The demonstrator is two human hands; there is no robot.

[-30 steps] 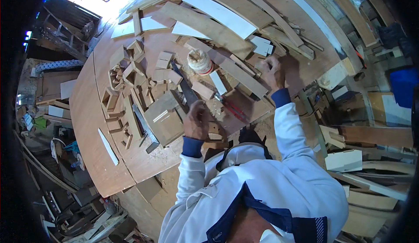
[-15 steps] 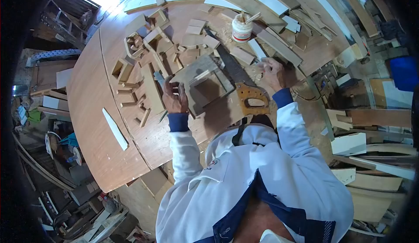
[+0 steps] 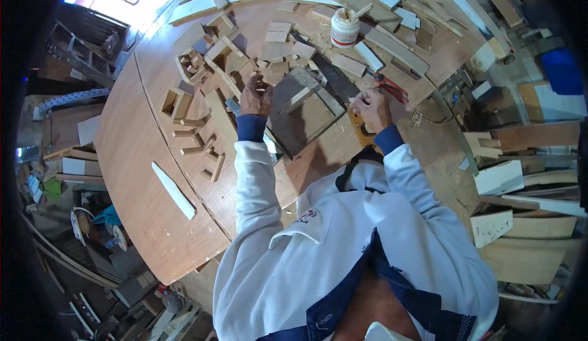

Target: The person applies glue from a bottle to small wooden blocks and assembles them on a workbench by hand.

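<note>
My left hand (image 3: 256,97) has its fingers half curled beside the flat board (image 3: 291,129); I cannot tell whether they pinch anything. My right hand (image 3: 372,109) is bent at the fingers by the saw (image 3: 338,79), whose handle shows partly below it and whose blade slants away to its left; I cannot tell if I grip anything there. The red-handled pliers (image 3: 395,88) lie just beyond that hand on the tabletop (image 3: 138,218), and the white tub (image 3: 345,31) stands farther out.
</note>
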